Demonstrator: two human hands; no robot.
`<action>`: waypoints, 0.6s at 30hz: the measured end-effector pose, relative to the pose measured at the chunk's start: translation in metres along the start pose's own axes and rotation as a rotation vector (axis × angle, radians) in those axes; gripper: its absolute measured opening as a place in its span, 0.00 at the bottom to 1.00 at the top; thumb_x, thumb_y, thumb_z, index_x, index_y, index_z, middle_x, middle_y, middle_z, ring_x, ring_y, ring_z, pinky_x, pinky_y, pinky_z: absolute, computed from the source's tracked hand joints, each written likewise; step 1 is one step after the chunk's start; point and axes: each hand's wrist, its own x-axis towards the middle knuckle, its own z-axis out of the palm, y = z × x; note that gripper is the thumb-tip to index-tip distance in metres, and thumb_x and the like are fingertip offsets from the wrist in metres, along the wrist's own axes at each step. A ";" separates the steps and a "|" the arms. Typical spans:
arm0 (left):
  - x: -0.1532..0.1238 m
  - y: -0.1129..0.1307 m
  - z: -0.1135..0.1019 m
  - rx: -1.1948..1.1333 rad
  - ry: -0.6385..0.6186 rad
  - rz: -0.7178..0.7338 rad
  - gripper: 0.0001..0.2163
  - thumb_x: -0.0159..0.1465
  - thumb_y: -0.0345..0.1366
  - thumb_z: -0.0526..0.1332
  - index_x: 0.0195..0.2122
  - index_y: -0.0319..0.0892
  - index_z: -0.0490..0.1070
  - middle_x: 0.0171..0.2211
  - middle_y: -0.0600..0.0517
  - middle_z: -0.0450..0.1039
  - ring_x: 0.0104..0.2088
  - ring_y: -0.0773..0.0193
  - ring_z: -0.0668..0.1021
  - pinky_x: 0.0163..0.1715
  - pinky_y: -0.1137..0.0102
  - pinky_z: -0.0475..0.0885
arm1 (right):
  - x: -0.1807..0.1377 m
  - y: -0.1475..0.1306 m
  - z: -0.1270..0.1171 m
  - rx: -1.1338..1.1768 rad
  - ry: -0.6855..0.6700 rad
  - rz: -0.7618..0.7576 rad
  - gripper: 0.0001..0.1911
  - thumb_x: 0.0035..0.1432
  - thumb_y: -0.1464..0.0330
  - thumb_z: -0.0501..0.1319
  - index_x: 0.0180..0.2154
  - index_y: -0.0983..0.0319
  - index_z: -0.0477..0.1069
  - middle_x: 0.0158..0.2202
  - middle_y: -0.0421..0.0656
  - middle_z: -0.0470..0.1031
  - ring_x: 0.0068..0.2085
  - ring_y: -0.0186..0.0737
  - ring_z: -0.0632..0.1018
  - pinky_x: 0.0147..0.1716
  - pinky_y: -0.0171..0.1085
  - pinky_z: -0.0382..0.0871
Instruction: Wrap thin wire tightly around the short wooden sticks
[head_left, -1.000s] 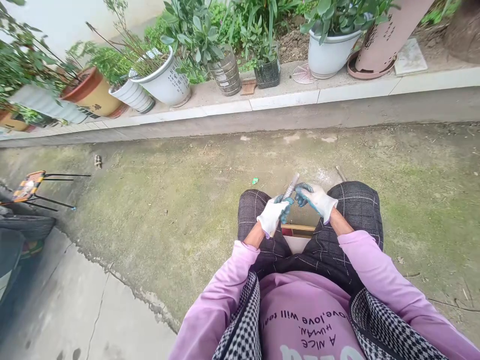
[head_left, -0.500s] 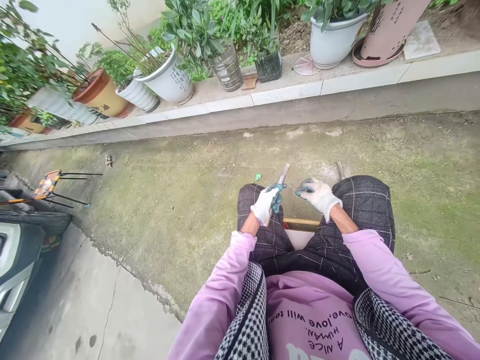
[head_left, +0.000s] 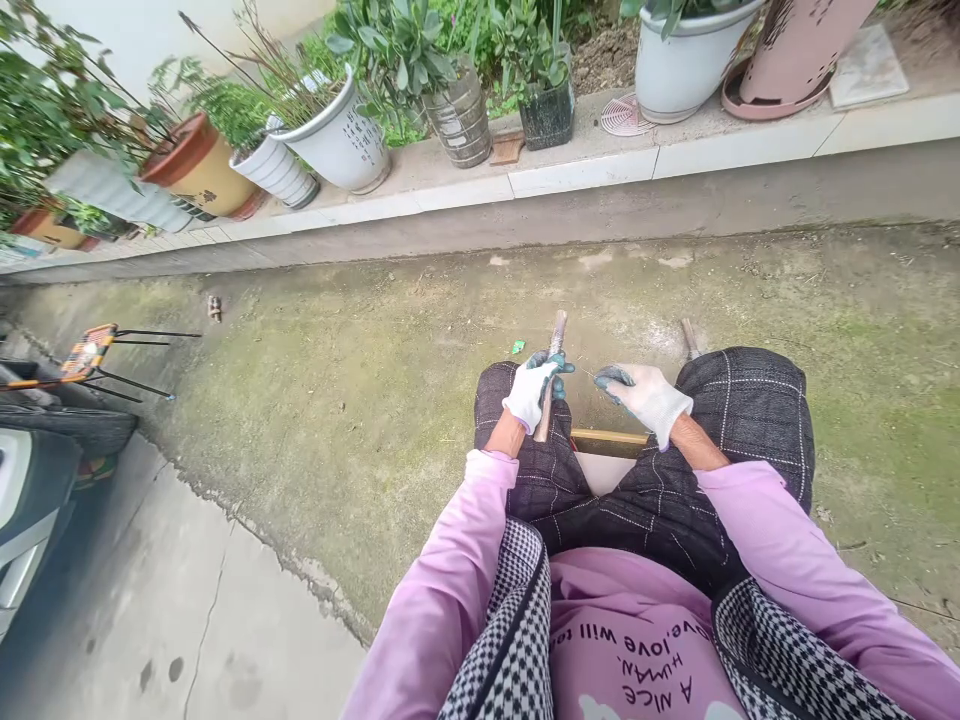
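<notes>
My left hand, in a white glove with blue-green coated fingers, is closed around a short wooden stick. The stick's upper part looks wrapped with something, and its lower end shows below the palm. To the right, my right hand, gloved the same way, has its fingertips pinched together over my lap. A very thin strand seems to run from the stick to those fingertips; its material is too fine to make out. Both hands are above my dark checked trousers.
Another stick-like piece lies on the mossy ground by my right knee. A green scrap is near my left knee. Several potted plants line a tiled ledge ahead. A folding stool and part of a vehicle are at left.
The stick in my left hand has turned more upright, and its lower end shows more. My right hand stays pinched, a little apart from the left. The view has shifted slightly.
</notes>
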 end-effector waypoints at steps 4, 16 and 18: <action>0.010 0.023 0.002 0.166 0.026 0.105 0.10 0.65 0.34 0.74 0.44 0.41 0.78 0.33 0.53 0.83 0.19 0.73 0.68 0.22 0.73 0.65 | -0.007 -0.010 -0.007 -0.001 0.016 -0.042 0.12 0.63 0.58 0.64 0.37 0.55 0.85 0.30 0.42 0.84 0.34 0.46 0.81 0.38 0.42 0.73; 0.006 0.022 -0.015 1.129 -0.217 0.314 0.13 0.59 0.22 0.76 0.33 0.49 0.79 0.26 0.53 0.65 0.46 0.50 0.84 0.49 0.70 0.72 | 0.060 -0.013 -0.047 -0.401 0.047 -0.091 0.14 0.69 0.58 0.64 0.42 0.56 0.87 0.44 0.48 0.90 0.46 0.55 0.85 0.43 0.43 0.70; 0.000 0.014 -0.012 1.201 -0.302 0.327 0.12 0.58 0.26 0.78 0.32 0.50 0.78 0.25 0.53 0.66 0.42 0.50 0.84 0.46 0.70 0.72 | 0.072 -0.006 -0.046 -0.399 0.036 -0.015 0.13 0.68 0.60 0.64 0.41 0.56 0.87 0.45 0.49 0.90 0.47 0.55 0.85 0.44 0.44 0.70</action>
